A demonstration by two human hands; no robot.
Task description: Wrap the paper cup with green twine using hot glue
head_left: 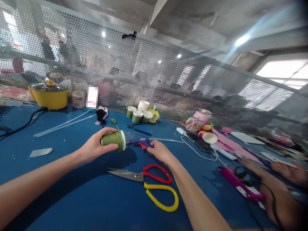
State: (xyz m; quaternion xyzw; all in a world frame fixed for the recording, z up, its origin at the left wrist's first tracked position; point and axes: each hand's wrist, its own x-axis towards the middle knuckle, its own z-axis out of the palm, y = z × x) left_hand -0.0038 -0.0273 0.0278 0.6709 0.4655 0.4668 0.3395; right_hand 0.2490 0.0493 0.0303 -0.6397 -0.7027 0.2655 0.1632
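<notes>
My left hand (92,146) is wrapped round a small white cup (113,140) wound with green yarn, tipped on its side with its white end facing right. In my right hand (160,150) is a blue glue gun (139,141) with a red trigger. Its nozzle points left, close to the cup; whether they touch I cannot tell. A clear glue stick (166,140) appears to run out behind the gun. A small green yarn clump (113,121) lies just beyond the cup. Scissors (137,176) with one red and one yellow handle lie nearer me, blades to the left.
Several green-wrapped cups (137,116) stand by the mesh screen (154,73), with pliers (139,129) before them. At left are a yellow electric pot (49,96) and glue sticks (64,124). Rightward lie a phone (199,141), a purple power strip (240,184) and another person's hands (288,171).
</notes>
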